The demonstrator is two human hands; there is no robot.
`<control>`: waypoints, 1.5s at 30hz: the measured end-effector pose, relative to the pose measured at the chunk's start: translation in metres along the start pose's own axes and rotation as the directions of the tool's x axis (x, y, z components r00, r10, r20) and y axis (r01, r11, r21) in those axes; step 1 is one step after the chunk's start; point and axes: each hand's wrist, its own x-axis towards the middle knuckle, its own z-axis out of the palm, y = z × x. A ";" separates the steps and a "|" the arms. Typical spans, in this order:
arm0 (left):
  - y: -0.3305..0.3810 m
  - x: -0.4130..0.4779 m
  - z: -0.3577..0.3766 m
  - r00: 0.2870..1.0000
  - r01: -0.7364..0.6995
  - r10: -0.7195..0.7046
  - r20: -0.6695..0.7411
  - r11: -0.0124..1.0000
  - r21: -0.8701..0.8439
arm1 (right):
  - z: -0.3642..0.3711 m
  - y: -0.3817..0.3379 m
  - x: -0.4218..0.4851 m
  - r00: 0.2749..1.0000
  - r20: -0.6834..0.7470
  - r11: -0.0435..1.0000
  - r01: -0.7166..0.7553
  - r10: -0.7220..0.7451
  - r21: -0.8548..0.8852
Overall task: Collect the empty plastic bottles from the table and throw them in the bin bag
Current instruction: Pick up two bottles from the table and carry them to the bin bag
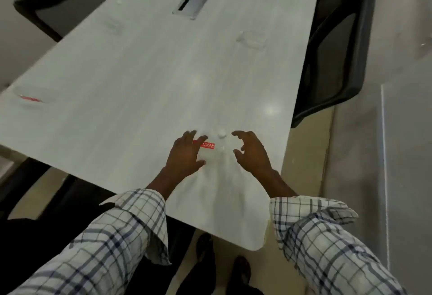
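A clear plastic bottle (210, 146) with a white cap and a red "CLEAR" label stands upright near the table's near right corner, between my two hands. My left hand (187, 152) is at its left side, fingers spread and curled, fingertips overlapping the label's edge. My right hand (251, 149) hovers open just right of the bottle, not touching it. A second bottle (30, 97) with a red label lies at the table's left edge. Two more clear bottles, blurred, lie further back: one (113, 23) on the left, one (251, 38) on the right.
The long white table (140, 84) has a grey cable box (192, 2) set in its middle at the far end. Black chairs stand along the right side (334, 61) and at the far left (60, 7). My feet show on the floor below the table corner.
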 end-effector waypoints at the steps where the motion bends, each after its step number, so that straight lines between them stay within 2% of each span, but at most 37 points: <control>1: 0.001 0.004 0.006 1.000 -0.013 0.013 -0.007 1.000 0.015 | 0.005 0.003 0.010 1.000 0.012 0.999 0.015 -0.015 -0.032; 6: -0.005 0.009 0.019 0.994 0.103 -0.103 -0.048 0.995 0.015 | 0.030 0.014 0.056 0.988 0.109 0.982 0.125 -0.110 -0.142; 9: -0.014 0.001 0.017 0.978 0.190 -0.196 -0.074 0.978 -0.082 | 0.044 0.014 0.079 0.968 0.184 0.969 0.197 -0.169 -0.147; 13: -0.023 -0.010 0.017 0.942 0.306 -0.327 -0.076 0.930 -0.206 | 0.054 0.019 0.096 0.952 0.173 0.950 0.279 -0.254 -0.141; 14: -0.024 -0.011 0.017 0.931 0.329 -0.356 -0.081 0.915 -0.233 | 0.055 0.021 0.099 0.957 0.159 0.962 0.260 -0.244 -0.084; 16: -0.024 -0.011 0.015 0.906 0.371 -0.412 -0.100 0.885 -0.279 | 0.048 0.019 0.102 0.982 0.146 0.981 0.093 -0.119 0.170; 18: -0.019 -0.009 0.012 0.883 0.407 -0.458 -0.099 0.854 -0.324 | 0.035 0.011 0.104 0.978 0.209 0.886 -0.085 -0.013 0.456; 19: -0.016 -0.007 0.010 0.877 0.414 -0.471 -0.093 0.840 -0.349 | 0.029 0.007 0.104 0.970 0.242 0.847 -0.115 -0.017 0.520; 23: -0.005 0.005 0.003 0.887 0.391 -0.456 -0.078 0.828 -0.401 | 0.015 -0.009 0.102 0.938 0.323 0.816 -0.088 -0.124 0.571; 29: -0.006 0.010 0.001 0.895 0.377 -0.444 -0.043 0.805 -0.457 | 0.007 -0.007 0.107 0.905 0.394 0.818 -0.101 -0.162 0.567; 35: -0.003 0.011 0.000 0.893 0.349 -0.437 -0.108 0.825 -0.445 | 0.005 -0.009 0.107 0.885 0.400 0.912 0.063 -0.239 0.405; 39: 0.003 0.017 -0.005 0.907 0.311 -0.396 -0.144 0.860 -0.404 | 0.000 -0.012 0.105 0.876 0.383 0.906 0.128 -0.294 0.404; 42: 0.006 0.023 -0.015 0.934 0.293 -0.353 -0.058 0.847 -0.445 | -0.008 -0.011 0.110 0.883 0.338 0.876 0.146 -0.324 0.459; 45: 0.001 0.027 -0.025 0.958 0.262 -0.282 0.042 0.815 -0.517 | -0.018 -0.008 0.116 0.855 0.383 0.859 0.131 -0.351 0.495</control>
